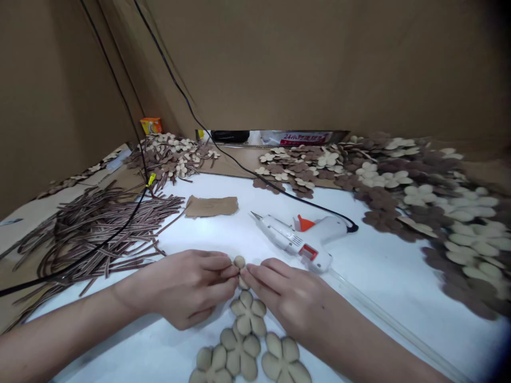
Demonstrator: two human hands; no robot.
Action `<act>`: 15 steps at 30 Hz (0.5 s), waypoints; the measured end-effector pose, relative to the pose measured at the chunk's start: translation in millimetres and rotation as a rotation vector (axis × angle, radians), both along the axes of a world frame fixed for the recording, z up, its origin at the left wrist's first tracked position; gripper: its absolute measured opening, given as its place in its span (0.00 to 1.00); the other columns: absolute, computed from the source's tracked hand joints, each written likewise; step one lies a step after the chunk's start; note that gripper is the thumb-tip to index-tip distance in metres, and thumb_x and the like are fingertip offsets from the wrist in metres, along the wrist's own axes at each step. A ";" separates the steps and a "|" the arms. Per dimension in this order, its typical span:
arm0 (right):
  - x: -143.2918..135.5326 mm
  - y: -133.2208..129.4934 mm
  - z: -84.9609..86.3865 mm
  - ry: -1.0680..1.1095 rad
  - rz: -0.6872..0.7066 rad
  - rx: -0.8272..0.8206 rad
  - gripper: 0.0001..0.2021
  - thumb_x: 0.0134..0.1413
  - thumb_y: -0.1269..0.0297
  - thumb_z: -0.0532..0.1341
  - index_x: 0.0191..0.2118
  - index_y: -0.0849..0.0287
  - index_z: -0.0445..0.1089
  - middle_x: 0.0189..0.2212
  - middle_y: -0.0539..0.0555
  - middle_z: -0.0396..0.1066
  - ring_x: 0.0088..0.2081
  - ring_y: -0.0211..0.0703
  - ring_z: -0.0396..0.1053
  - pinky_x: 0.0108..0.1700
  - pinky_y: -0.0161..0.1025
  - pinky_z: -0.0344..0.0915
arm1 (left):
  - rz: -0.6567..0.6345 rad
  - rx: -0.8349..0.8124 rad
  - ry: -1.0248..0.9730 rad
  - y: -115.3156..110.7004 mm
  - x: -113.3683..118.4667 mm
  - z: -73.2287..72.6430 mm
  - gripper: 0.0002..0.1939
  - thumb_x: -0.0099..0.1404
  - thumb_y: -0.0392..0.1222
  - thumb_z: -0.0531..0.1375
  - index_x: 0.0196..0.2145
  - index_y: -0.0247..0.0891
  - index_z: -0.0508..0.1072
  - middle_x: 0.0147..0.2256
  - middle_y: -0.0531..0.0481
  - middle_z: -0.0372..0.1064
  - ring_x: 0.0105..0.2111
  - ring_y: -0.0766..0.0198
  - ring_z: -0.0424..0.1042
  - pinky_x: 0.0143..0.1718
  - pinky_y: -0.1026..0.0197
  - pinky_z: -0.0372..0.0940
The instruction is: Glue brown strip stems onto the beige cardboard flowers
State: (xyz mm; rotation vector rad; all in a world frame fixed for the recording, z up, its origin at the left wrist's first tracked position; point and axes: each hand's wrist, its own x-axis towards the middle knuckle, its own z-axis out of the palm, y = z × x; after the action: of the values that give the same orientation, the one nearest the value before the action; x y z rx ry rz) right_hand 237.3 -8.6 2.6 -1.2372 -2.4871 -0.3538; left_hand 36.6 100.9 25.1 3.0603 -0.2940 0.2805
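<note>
Between my two hands is a small beige fabric flower (239, 262), mostly covered by fingers. My left hand (195, 287) pinches its left side. From the right, my right hand (283, 292) pinches the other side, fingertips almost meeting the left ones. Just below the hands, several beige five-petal flowers lie on the white table top, among them an upper flower (248, 314) and a lower right flower (285, 360). A white glue gun (295, 239) rests on its side beyond my right hand, a clear glue stick (383, 314) trailing from its back.
A torn cardboard piece (211, 206) lies ahead. Thin brown strips (107, 229) are heaped at left. Brown and beige flower cutouts (419, 197) cover the right side, with another pile (171, 154) at back left. A black cord (187, 101) crosses toward the glue gun. Cardboard walls (279, 64) enclose the table.
</note>
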 end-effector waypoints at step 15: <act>1.9 0.6 -3.5 0.068 -0.010 -0.038 0.13 0.58 0.77 0.51 0.43 0.64 0.70 0.32 0.57 0.71 0.37 0.43 0.68 0.35 0.38 0.69 | 0.011 -0.012 0.045 -2.1 1.5 3.2 0.12 0.64 0.37 0.47 0.43 0.33 0.65 0.42 0.38 0.71 0.45 0.54 0.67 0.49 0.54 0.64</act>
State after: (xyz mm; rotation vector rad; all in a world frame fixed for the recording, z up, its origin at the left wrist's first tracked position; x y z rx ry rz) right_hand 239.2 -8.0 -0.9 -1.2558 -2.4414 -0.2630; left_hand 38.1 98.8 28.3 3.0524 -0.2723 0.2133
